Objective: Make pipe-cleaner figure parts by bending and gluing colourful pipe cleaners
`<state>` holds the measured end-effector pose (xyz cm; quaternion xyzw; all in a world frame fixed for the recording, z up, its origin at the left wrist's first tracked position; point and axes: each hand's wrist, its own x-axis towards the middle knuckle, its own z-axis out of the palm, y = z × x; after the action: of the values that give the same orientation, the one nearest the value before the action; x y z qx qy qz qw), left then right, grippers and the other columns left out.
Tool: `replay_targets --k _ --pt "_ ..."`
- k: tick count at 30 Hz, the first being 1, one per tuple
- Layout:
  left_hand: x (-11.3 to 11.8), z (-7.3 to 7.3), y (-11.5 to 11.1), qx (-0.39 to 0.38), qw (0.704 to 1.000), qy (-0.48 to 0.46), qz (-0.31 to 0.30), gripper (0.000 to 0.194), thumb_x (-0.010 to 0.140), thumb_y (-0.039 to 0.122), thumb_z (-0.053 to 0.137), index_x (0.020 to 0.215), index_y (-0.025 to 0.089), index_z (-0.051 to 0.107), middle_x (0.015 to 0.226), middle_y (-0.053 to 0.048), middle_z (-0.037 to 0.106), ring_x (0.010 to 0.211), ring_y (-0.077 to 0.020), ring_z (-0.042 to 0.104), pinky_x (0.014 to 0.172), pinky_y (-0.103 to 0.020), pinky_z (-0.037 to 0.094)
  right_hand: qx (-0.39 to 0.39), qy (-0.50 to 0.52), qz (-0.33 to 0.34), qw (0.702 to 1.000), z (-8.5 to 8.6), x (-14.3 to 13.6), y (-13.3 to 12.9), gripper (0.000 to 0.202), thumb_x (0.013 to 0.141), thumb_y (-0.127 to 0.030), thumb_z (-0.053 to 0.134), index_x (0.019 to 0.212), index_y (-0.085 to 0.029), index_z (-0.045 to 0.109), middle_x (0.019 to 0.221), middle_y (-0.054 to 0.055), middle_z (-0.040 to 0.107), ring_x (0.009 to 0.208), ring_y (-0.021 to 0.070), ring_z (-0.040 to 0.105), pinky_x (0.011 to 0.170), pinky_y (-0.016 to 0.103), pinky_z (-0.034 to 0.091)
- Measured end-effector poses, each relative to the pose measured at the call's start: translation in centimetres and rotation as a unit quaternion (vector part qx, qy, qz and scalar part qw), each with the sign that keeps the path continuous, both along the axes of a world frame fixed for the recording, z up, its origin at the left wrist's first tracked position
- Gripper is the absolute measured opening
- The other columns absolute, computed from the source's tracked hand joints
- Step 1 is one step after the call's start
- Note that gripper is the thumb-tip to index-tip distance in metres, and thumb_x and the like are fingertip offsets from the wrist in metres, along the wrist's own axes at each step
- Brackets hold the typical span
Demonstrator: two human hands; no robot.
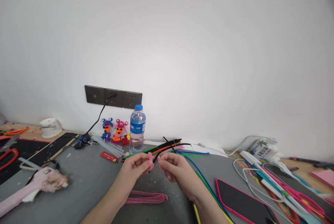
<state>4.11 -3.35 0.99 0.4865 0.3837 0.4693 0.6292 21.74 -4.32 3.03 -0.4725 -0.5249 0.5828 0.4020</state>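
My left hand (137, 166) is closed in a pinch on a short, folded pink pipe cleaner (150, 156). Just to its right, my right hand (174, 167) has thumb and forefinger pressed together, with a small bit of pink at the tips. Whether that bit joins the left hand's piece cannot be made out. Below the hands, a looped bundle of pink pipe cleaners (147, 198) lies on the grey mat (86, 196). Behind them is a pile of black, orange and green pipe cleaners (167, 144).
A water bottle (137, 126) stands by the wall beside two pipe cleaner figures (118, 130). At left lie a pink glue gun (39, 184) and red-handled scissors (10, 158). At right are a pink-edged phone (242, 201), white cables and pink scissors (300, 196).
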Motion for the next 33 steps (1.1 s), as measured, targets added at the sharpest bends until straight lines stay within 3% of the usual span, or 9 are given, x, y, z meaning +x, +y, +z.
replay_targets --k 3,11,20,33 --pt "0.1 0.0 0.0 -0.001 1.000 0.011 -0.009 0.033 0.067 0.047 0.078 0.075 0.015 0.071 0.064 0.000 0.061 0.062 -0.0125 0.049 0.061 -0.023 0.041 -0.020 0.068 0.004 0.997 0.4 0.0 -0.1 0.039 0.073 -0.051 0.073 0.067 -0.016 0.054 0.047 -0.008 0.043 0.040 0.0048 0.033 0.042 0.019 0.019" --pt "0.1 0.3 -0.3 0.019 0.998 0.055 -0.017 0.027 0.068 0.042 0.076 0.068 0.015 0.069 0.062 0.000 0.062 0.061 -0.0127 0.049 0.060 -0.023 0.040 -0.046 0.083 0.005 0.995 -0.3 -0.5 0.1 0.046 0.063 -0.054 0.080 0.072 -0.014 0.060 0.055 -0.004 0.055 0.042 0.0050 0.046 0.043 0.019 0.021" --pt "0.2 -0.1 0.0 0.046 0.998 0.041 -0.019 0.023 0.070 0.038 0.075 0.069 0.017 0.066 0.062 0.002 0.061 0.058 -0.0117 0.047 0.057 -0.021 0.038 -0.043 0.106 0.020 0.993 -0.1 -0.8 -0.1 0.040 0.068 -0.048 0.079 0.070 -0.014 0.059 0.061 -0.002 0.059 0.043 0.0044 0.048 0.043 0.020 0.022" --pt "0.3 -0.6 0.0 0.044 0.998 0.037 -0.019 0.026 0.070 0.042 0.075 0.071 0.017 0.065 0.066 0.001 0.062 0.064 -0.0138 0.053 0.056 -0.021 0.038 -0.023 0.082 0.028 0.996 0.0 -0.9 -0.1 0.044 0.069 -0.054 0.075 0.072 -0.014 0.057 0.059 -0.004 0.055 0.044 0.0053 0.048 0.045 0.019 0.027"
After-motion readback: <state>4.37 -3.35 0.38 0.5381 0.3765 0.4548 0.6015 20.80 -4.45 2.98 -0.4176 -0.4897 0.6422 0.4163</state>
